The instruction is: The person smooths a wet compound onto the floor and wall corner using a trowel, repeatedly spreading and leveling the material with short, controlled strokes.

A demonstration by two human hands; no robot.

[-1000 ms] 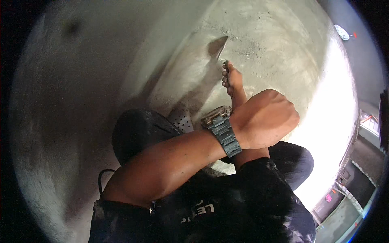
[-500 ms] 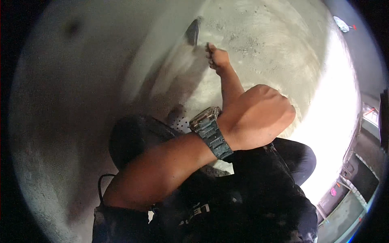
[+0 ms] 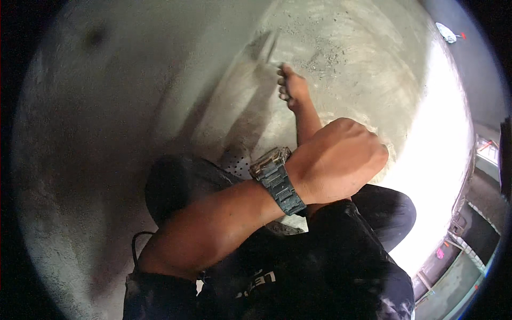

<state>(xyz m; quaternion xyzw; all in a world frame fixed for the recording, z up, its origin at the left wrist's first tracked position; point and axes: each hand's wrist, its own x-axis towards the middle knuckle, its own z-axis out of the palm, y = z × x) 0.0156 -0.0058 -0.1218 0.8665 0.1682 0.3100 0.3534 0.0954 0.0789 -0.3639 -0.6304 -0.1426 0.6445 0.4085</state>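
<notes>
My right hand (image 3: 294, 88) reaches out over a grey plastered surface (image 3: 341, 58), its fingers curled round the handle of a trowel (image 3: 271, 48). The trowel's thin blade is tilted, seen nearly edge-on and a little blurred. Its dark shadow falls on the plaster just to the left. My left hand (image 3: 344, 157) is closed in a fist, back of the hand upward, crossing in front of my right forearm. Its fingertips are hidden underneath, so whether it holds anything does not show. A dark watch (image 3: 278, 178) sits on the left wrist.
My bent knees (image 3: 176, 181) in dark trousers flank the arms. A perforated shoe (image 3: 236, 162) stands on the surface beside the left wrist. Bright light (image 3: 432, 154) falls along the right. A white object (image 3: 446, 33) with a red part lies at the far right.
My right hand has come slightly nearer and to the right with the trowel. The blade now shows narrower, more edge-on. My left fist has barely moved.
</notes>
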